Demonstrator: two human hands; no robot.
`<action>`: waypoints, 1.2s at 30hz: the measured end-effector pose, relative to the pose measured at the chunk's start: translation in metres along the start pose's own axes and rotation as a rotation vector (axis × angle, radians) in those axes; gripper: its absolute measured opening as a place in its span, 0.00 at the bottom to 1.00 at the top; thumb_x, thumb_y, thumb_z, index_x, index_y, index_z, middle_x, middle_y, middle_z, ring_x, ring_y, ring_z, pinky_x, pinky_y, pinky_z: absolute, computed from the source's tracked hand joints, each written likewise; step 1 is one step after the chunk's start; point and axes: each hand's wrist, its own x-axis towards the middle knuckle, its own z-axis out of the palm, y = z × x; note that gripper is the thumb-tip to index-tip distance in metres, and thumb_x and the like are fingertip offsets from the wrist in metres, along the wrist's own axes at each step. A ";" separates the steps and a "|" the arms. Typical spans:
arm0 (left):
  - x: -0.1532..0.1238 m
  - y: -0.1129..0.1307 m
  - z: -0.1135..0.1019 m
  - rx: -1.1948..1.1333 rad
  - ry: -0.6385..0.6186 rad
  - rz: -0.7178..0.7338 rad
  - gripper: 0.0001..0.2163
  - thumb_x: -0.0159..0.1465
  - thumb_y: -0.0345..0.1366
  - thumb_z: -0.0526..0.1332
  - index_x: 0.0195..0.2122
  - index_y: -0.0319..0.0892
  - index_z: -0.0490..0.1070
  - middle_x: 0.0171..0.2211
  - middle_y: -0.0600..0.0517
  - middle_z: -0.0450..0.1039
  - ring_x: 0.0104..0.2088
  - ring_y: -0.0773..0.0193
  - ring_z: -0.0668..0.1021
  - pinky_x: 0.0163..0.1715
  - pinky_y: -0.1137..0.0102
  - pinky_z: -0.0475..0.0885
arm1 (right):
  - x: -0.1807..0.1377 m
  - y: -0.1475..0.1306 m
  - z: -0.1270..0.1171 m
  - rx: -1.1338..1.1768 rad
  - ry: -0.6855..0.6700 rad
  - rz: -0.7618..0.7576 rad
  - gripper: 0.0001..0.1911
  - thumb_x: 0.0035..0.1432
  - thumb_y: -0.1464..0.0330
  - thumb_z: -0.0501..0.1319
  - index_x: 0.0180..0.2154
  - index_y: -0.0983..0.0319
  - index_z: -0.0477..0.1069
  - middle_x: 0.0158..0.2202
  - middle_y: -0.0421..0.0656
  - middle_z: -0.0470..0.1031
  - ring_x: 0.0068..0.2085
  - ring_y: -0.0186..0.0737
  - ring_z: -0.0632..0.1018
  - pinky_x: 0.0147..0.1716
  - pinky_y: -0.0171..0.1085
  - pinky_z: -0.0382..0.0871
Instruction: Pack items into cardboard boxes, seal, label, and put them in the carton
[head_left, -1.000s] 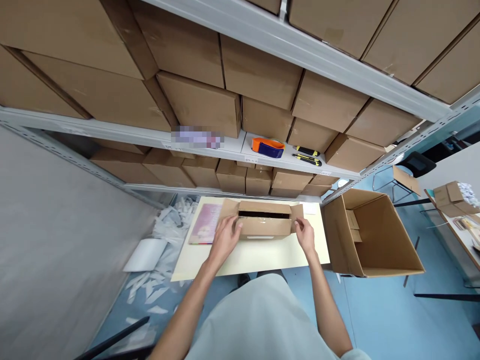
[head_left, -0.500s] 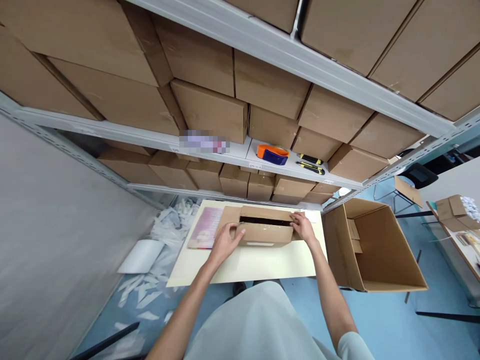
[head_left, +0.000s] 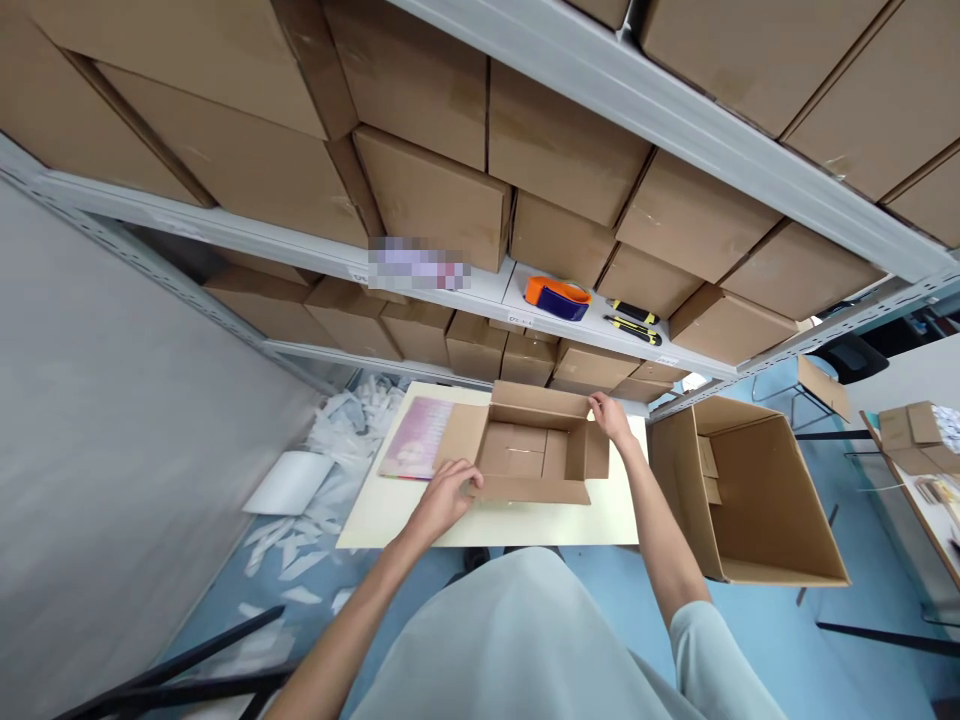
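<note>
A small cardboard box (head_left: 517,458) stands on the cream tabletop (head_left: 420,525) with its flaps folded outward and its bare bottom showing. My left hand (head_left: 451,490) is at the near left corner, fingers curled on the edge of the near flap (head_left: 534,490). At the far right corner, my right hand (head_left: 610,415) pinches the end of the far flap (head_left: 540,397). Left of the box, partly under its side flap, lies a pink printed sheet or booklet (head_left: 411,440).
Shelves (head_left: 480,312) full of cardboard boxes rise behind the table. An orange-and-blue tape dispenser (head_left: 556,298) and yellow-black utility knives (head_left: 634,320) lie on one. A large open carton (head_left: 780,500) stands at right. White scraps (head_left: 349,430) litter the floor at left.
The box's long flaps have swung from nearly closed to wide apart, exposing the inside. My left hand has moved toward me with the near flap; my right hand has gone slightly up and away.
</note>
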 end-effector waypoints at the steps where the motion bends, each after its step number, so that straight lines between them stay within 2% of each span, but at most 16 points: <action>1: -0.004 0.000 0.001 0.014 -0.012 0.013 0.15 0.46 0.25 0.56 0.33 0.49 0.74 0.37 0.49 0.77 0.46 0.49 0.78 0.59 0.54 0.71 | 0.006 -0.001 0.003 -0.024 0.005 0.026 0.16 0.74 0.61 0.58 0.50 0.55 0.84 0.45 0.49 0.88 0.48 0.56 0.86 0.54 0.44 0.73; 4: -0.012 -0.001 0.005 0.049 -0.026 0.049 0.17 0.46 0.24 0.55 0.34 0.49 0.72 0.36 0.50 0.74 0.47 0.51 0.78 0.67 0.50 0.64 | 0.018 -0.006 0.008 -0.095 0.012 0.095 0.17 0.74 0.63 0.58 0.53 0.58 0.84 0.47 0.53 0.88 0.50 0.56 0.86 0.54 0.44 0.72; 8: -0.012 0.004 0.004 0.100 0.008 0.106 0.16 0.51 0.22 0.57 0.36 0.48 0.74 0.38 0.49 0.74 0.47 0.51 0.77 0.64 0.51 0.68 | 0.015 -0.017 0.002 -0.176 -0.009 0.116 0.18 0.73 0.66 0.58 0.57 0.62 0.81 0.49 0.57 0.87 0.51 0.56 0.86 0.55 0.44 0.72; 11: -0.015 0.015 -0.001 0.140 0.133 0.150 0.16 0.62 0.24 0.58 0.47 0.46 0.78 0.45 0.45 0.76 0.52 0.49 0.77 0.62 0.52 0.71 | 0.003 -0.026 -0.009 -0.222 -0.035 0.081 0.21 0.74 0.65 0.57 0.62 0.65 0.76 0.54 0.59 0.84 0.54 0.55 0.85 0.58 0.45 0.72; 14: -0.022 0.022 -0.011 0.171 0.284 0.122 0.20 0.69 0.27 0.57 0.60 0.46 0.76 0.53 0.42 0.76 0.57 0.48 0.76 0.61 0.54 0.73 | -0.013 -0.039 -0.016 -0.272 0.057 -0.023 0.25 0.74 0.62 0.56 0.64 0.69 0.73 0.59 0.63 0.80 0.58 0.55 0.82 0.62 0.49 0.72; 17: -0.032 0.010 -0.023 0.194 0.440 0.022 0.20 0.71 0.30 0.59 0.63 0.45 0.75 0.53 0.42 0.76 0.57 0.48 0.76 0.62 0.54 0.73 | -0.038 -0.067 -0.015 -0.221 0.206 -0.195 0.28 0.75 0.56 0.55 0.64 0.67 0.74 0.59 0.62 0.78 0.59 0.57 0.80 0.62 0.53 0.74; 21: -0.042 -0.034 -0.035 0.212 0.554 -0.173 0.20 0.70 0.33 0.61 0.63 0.42 0.74 0.55 0.40 0.76 0.59 0.46 0.76 0.64 0.53 0.72 | -0.086 -0.138 0.001 -0.025 0.187 -0.351 0.25 0.76 0.54 0.57 0.63 0.61 0.75 0.61 0.57 0.78 0.60 0.54 0.80 0.61 0.53 0.75; 24: -0.038 -0.075 -0.037 0.219 0.542 -0.346 0.22 0.68 0.35 0.64 0.63 0.39 0.73 0.56 0.38 0.76 0.59 0.43 0.77 0.64 0.52 0.71 | -0.122 -0.191 0.036 0.174 -0.008 -0.473 0.21 0.77 0.57 0.58 0.61 0.58 0.77 0.60 0.53 0.80 0.61 0.50 0.80 0.62 0.49 0.76; 26: -0.028 -0.100 -0.036 0.222 0.499 -0.447 0.23 0.68 0.36 0.65 0.63 0.37 0.72 0.57 0.36 0.76 0.60 0.41 0.77 0.65 0.51 0.71 | -0.138 -0.212 0.074 0.277 -0.204 -0.510 0.20 0.77 0.58 0.58 0.62 0.58 0.78 0.60 0.52 0.81 0.61 0.49 0.81 0.63 0.47 0.75; 28: -0.015 -0.121 -0.035 0.217 0.440 -0.541 0.24 0.69 0.37 0.64 0.65 0.34 0.71 0.58 0.33 0.76 0.62 0.39 0.76 0.67 0.51 0.69 | -0.144 -0.221 0.120 0.327 -0.389 -0.477 0.22 0.77 0.59 0.56 0.64 0.59 0.76 0.62 0.52 0.80 0.63 0.49 0.80 0.66 0.47 0.73; 30: -0.002 -0.138 -0.033 0.213 0.376 -0.640 0.26 0.70 0.38 0.63 0.66 0.32 0.69 0.61 0.31 0.75 0.64 0.39 0.76 0.68 0.52 0.68 | -0.140 -0.220 0.169 0.296 -0.555 -0.380 0.25 0.77 0.61 0.55 0.67 0.63 0.73 0.68 0.55 0.75 0.69 0.52 0.75 0.70 0.49 0.70; 32: 0.009 -0.150 -0.032 0.218 0.326 -0.718 0.27 0.69 0.38 0.63 0.67 0.31 0.68 0.62 0.30 0.74 0.65 0.39 0.75 0.68 0.52 0.68 | -0.128 -0.216 0.213 0.205 -0.655 -0.226 0.29 0.76 0.64 0.54 0.71 0.71 0.67 0.74 0.61 0.66 0.76 0.55 0.67 0.75 0.51 0.61; 34: 0.017 -0.159 -0.031 0.233 0.296 -0.760 0.28 0.69 0.37 0.63 0.67 0.30 0.68 0.62 0.29 0.74 0.65 0.38 0.75 0.68 0.52 0.68 | -0.114 -0.212 0.246 0.147 -0.712 -0.093 0.33 0.75 0.66 0.53 0.75 0.73 0.59 0.79 0.61 0.54 0.80 0.54 0.59 0.77 0.52 0.55; 36: 0.022 -0.165 -0.030 0.249 0.272 -0.791 0.28 0.69 0.37 0.63 0.67 0.28 0.68 0.61 0.28 0.75 0.64 0.38 0.76 0.67 0.53 0.68 | -0.102 -0.209 0.268 0.128 -0.763 0.006 0.35 0.76 0.67 0.53 0.78 0.71 0.52 0.82 0.58 0.43 0.81 0.54 0.56 0.78 0.51 0.54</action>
